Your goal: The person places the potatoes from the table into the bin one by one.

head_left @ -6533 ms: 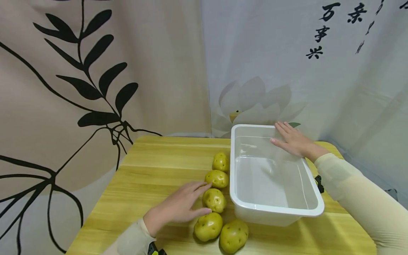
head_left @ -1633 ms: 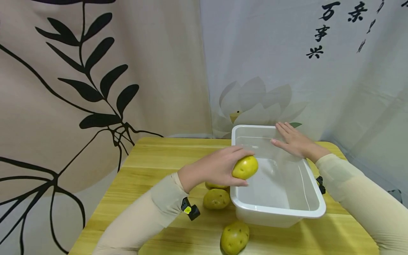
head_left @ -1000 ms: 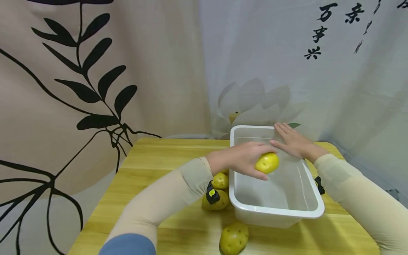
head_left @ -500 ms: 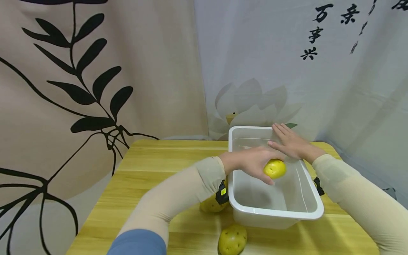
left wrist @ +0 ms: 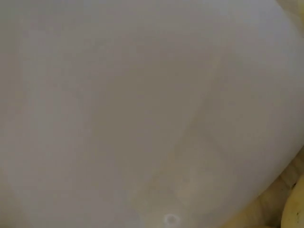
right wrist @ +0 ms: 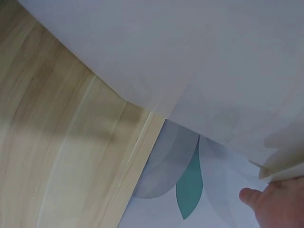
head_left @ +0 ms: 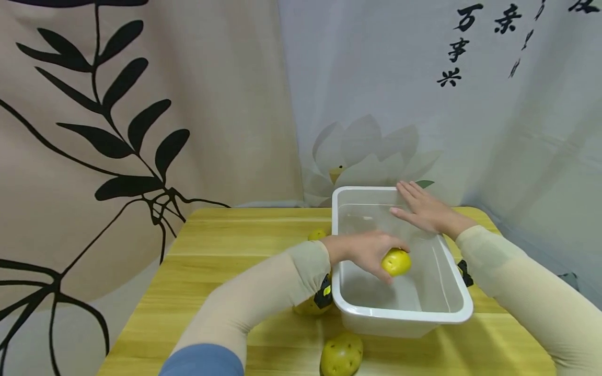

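Note:
My left hand (head_left: 369, 250) grips a yellow potato (head_left: 396, 262) inside the white plastic bin (head_left: 404, 315), below rim level; whether the potato touches the bottom I cannot tell. The right hand (head_left: 428, 211) rests on the bin's far right corner, fingers straight over the rim and thumb on the inner side. Bin wall (left wrist: 142, 95) fills most of the left wrist view, with part of a potato (left wrist: 295, 209) at lower right. In the right wrist view, that hand's fingers (right wrist: 280, 204) show beside the bin's outer wall (right wrist: 142, 47).
On the wooden table (head_left: 235, 261), a potato (head_left: 342, 355) lies in front of the bin. Others sit along its left side, one nearer (head_left: 312, 306) and one farther (head_left: 317, 234), partly hidden by the left arm. A printed curtain (head_left: 235, 104) hangs behind the table.
The potato at the near end of the left row has been picked up by my left hand, carried right over the rim and lowered into the bin. My right hand stays on the rim.

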A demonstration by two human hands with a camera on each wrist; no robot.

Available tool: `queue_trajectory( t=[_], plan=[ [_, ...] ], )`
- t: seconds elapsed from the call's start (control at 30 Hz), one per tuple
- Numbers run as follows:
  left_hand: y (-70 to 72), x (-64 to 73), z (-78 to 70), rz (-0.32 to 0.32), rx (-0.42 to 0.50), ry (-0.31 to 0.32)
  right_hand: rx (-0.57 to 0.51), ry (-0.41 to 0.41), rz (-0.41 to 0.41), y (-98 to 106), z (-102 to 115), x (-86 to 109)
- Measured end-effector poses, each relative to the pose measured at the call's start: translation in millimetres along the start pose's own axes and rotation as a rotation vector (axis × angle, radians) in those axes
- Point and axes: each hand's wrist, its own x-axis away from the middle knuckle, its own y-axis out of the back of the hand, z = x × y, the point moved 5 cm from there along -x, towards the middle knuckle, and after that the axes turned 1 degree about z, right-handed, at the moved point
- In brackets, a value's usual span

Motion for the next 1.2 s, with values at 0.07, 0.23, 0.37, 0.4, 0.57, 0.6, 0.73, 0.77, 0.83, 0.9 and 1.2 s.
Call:
queue_trajectory(
  t=[0.07,0.23,0.37,0.4,0.57,0.6,0.73,0.77,0.83,0.9,1.2],
  plan=[
    [-5.5,-0.7,-0.1,0.014,0.009,0.003,0.001,0.001,0.006,-0.7,1.4,-1.1],
    [-14.6,-1.2,0.6,0.03,0.013,0.007,0.002,0.009,0.002,-2.7,3.8,-5.4],
    [-15.8,0.0,0.7,0.046,0.019,0.014,0.001,0.014,-0.006,-1.9,5.3,-6.9],
    [-16.1,0.5,0.5,0.058,0.022,0.017,0.002,0.013,-0.006,-1.5,5.5,-6.7],
    [-19.3,3.0,-0.5,0.125,0.027,0.054,0.017,0.002,0.01,-0.8,6.4,-5.7],
    [-20.0,3.0,-0.5,0.137,0.022,0.06,0.019,-0.002,0.013,-0.6,6.4,-5.5],
    [-23.3,1.4,0.6,0.171,-0.003,0.067,0.02,-0.007,0.017,0.2,6.6,-4.2],
    [-24.0,0.8,0.9,0.178,-0.007,0.068,0.019,-0.008,0.017,0.0,6.1,-3.8],
    [-25.2,0.1,1.2,0.193,-0.017,0.072,0.009,-0.007,0.009,0.1,5.9,-3.3],
    [-25.8,0.2,1.0,0.208,-0.025,0.084,0.005,-0.007,0.007,0.4,5.6,-2.7],
    [-27.1,1.2,-0.4,0.262,-0.06,0.139,0.0,-0.02,0.011,1.7,4.5,-0.7]
  ],
)
